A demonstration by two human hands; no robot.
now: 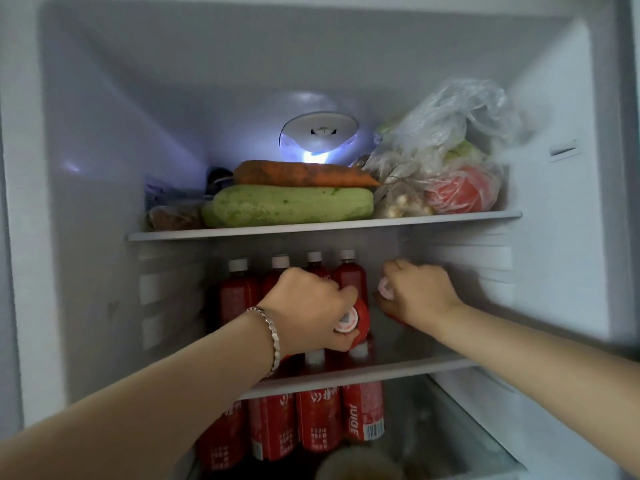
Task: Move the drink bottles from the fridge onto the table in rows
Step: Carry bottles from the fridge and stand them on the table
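Note:
Several red juice bottles (239,292) with white caps stand in a row at the back of the fridge's middle shelf (398,370). My left hand (308,310), a silver bracelet on its wrist, grips one red bottle (358,320) tilted with its cap toward me. My right hand (419,292) grips another red bottle (385,289), also tipped cap-forward and mostly hidden by the fingers. More red bottles (363,410) stand on the level below, one labelled JUICE.
The upper shelf (311,228) carries a carrot (304,174) lying on a green squash (287,206), plastic bags of vegetables (446,161) at the right and dark packets at the left. A lamp (318,136) glows on the back wall. White fridge walls close in on both sides.

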